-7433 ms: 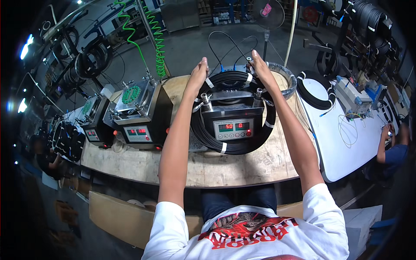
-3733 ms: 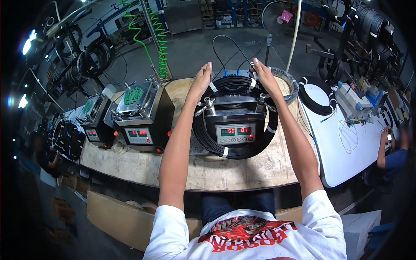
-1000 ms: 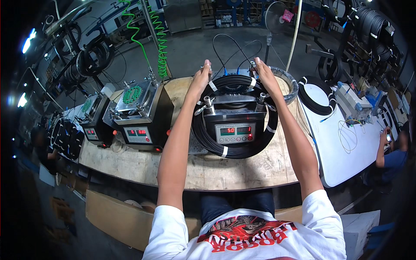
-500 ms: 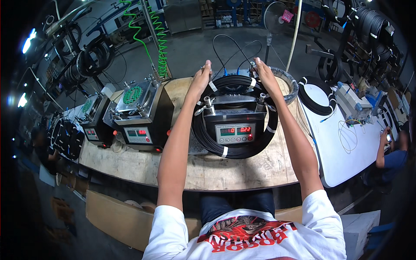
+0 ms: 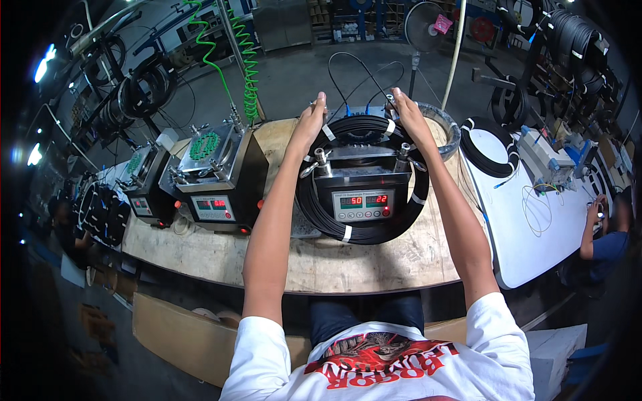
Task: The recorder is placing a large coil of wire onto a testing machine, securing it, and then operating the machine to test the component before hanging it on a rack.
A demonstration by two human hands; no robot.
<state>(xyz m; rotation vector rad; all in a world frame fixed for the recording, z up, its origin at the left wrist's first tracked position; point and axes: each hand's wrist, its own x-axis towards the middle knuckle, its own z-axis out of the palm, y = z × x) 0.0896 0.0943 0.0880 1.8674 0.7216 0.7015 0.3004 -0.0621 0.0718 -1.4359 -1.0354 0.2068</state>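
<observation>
Black cable coil (image 5: 364, 230) lies looped around the square machine with red readouts (image 5: 363, 195) on the wooden bench (image 5: 221, 257). Both hands reach to its far edge: left hand (image 5: 311, 120) and right hand (image 5: 404, 113) each seem closed on the coil near a white band, though fingers are too small to tell surely. Good practice, I judge: lift both sides evenly, keeping loops clear of the two upright posts (image 5: 322, 160)
</observation>
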